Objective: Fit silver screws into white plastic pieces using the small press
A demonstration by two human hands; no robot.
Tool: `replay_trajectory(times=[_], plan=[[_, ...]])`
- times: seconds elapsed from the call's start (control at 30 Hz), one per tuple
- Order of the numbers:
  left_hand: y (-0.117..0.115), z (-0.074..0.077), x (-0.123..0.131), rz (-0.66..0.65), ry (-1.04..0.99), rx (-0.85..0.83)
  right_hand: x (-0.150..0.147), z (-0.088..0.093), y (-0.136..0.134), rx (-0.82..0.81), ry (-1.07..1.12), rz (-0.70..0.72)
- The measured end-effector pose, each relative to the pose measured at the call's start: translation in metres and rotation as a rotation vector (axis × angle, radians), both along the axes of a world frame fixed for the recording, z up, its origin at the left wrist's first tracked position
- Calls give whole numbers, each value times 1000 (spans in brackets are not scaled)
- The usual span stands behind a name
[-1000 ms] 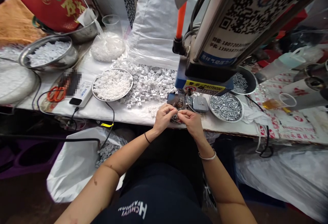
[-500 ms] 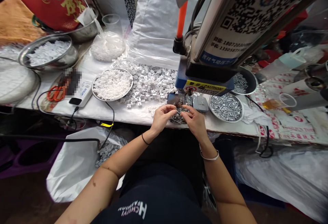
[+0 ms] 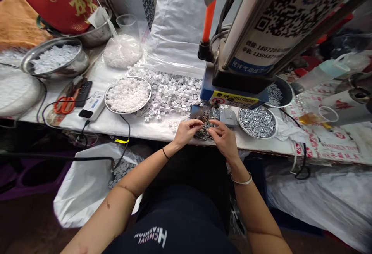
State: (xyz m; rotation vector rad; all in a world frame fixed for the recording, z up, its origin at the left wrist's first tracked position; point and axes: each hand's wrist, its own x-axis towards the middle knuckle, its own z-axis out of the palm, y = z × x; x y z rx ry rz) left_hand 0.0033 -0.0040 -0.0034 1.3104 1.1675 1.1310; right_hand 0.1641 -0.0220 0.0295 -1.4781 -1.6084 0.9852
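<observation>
My left hand (image 3: 186,132) and my right hand (image 3: 224,137) are close together over a pile of small metal parts (image 3: 204,133) at the bench's front edge. The fingertips of each hand are pinched together; whatever they hold is too small to make out. Just behind them is the blue press (image 3: 235,97) with a yellow caution label, and a grey metal block (image 3: 228,117) sits under it. To the right of my right hand stands a dish of metal pins (image 3: 257,122). Small white and grey square pieces (image 3: 174,93) are heaped beyond my left hand.
A plate of white pieces (image 3: 128,95), a white power bank (image 3: 92,106) and orange scissors (image 3: 64,105) lie left. Farther back are a metal bowl (image 3: 55,60) and a clear bag (image 3: 122,52). At right stand a dark bowl (image 3: 277,92) and a cup of yellow liquid (image 3: 310,118).
Both hands have shifted slightly right, with fingertips still pinched. My right wrist has moved a little right and down.
</observation>
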Motion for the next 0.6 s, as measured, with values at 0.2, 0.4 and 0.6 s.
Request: replay_trajectory(times=[0.2, 0.4, 0.6], plan=[[-1, 5, 1, -10, -325, -218, -11, -1, 4, -51, 371, -152], [-1, 11, 4, -49, -459, -301, -22, -6, 6, -33, 444, -148], [-7, 12, 5, -36, -560, -378, -19, -8, 5, 24, 254, -73]])
